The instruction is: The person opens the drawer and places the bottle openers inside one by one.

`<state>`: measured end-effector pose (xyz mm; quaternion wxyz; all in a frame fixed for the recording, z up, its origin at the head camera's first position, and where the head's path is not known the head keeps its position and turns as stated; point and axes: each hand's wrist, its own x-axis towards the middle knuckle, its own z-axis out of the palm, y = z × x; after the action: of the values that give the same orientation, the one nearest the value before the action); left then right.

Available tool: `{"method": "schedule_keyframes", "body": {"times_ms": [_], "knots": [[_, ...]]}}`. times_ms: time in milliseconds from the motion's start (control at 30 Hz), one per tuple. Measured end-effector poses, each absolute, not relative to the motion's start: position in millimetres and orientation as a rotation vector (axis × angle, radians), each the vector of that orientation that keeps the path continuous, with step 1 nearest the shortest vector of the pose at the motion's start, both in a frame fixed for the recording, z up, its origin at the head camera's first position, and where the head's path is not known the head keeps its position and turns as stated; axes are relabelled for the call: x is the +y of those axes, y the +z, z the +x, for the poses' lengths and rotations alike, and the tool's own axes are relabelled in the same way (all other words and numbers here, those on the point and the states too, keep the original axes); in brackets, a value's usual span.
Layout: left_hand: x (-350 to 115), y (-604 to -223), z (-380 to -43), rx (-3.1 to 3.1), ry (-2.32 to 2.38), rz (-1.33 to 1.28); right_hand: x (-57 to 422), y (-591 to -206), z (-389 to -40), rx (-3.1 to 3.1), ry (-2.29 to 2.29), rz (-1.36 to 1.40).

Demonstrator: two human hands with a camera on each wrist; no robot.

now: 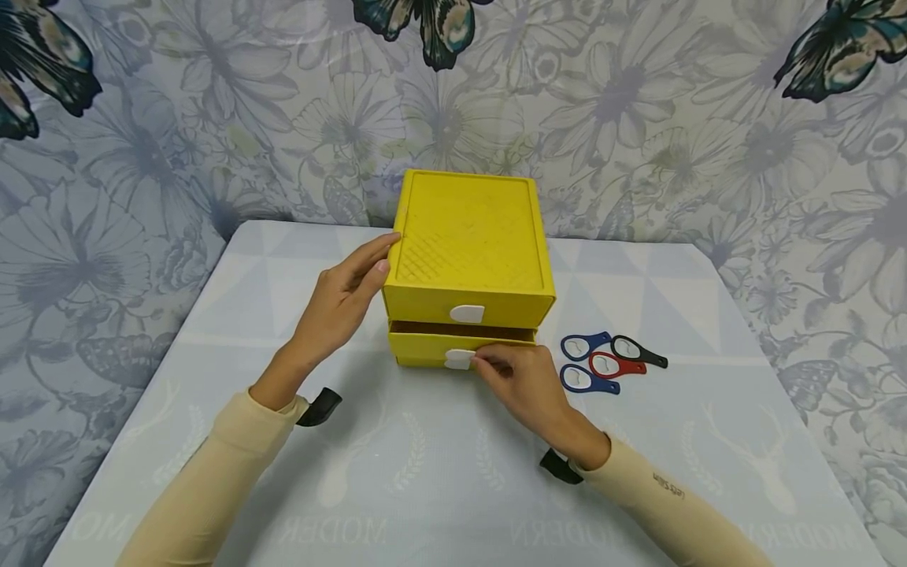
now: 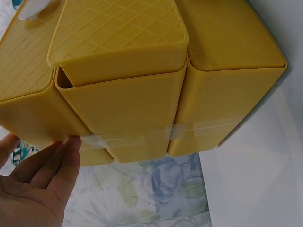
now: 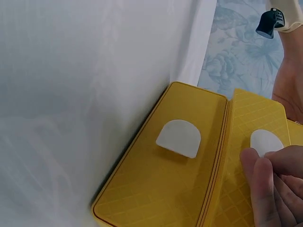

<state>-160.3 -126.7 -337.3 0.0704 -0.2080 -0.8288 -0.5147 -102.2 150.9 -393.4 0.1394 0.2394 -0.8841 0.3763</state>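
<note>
A yellow drawer box (image 1: 471,228) stands on the table, its three tiers visible in the wrist views. The middle drawer (image 2: 118,52) sticks out a little, leaving a dark gap along its top in the head view. My right hand (image 1: 524,386) pinches the white handle (image 3: 266,142) of this drawer between thumb and fingertips. My left hand (image 1: 340,303) rests its fairly straight fingers against the left side of the top tier. Below the pulled-out drawer, the bottom drawer (image 3: 142,175) sits shut, its white handle (image 3: 180,137) untouched. The top drawer (image 1: 425,303) is shut too.
Right of the box lie several small tools with loop heads: two blue (image 1: 588,379), one red (image 1: 623,367) and one black (image 1: 641,351). Clear tape (image 2: 137,137) runs across the tiers' side. A flower-patterned backdrop (image 1: 319,118) rises behind the pale table (image 1: 425,488).
</note>
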Motion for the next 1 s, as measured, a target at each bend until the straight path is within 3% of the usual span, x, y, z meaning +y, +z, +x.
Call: {"method": "schedule_keyframes", "body": {"times_ms": [1000], "knots": [[-126.8, -339.4, -161.3, -2.489, -1.561, -0.618, 151.7, -394.1, -44.5, -2.567, 1.168, 0.773]]}}
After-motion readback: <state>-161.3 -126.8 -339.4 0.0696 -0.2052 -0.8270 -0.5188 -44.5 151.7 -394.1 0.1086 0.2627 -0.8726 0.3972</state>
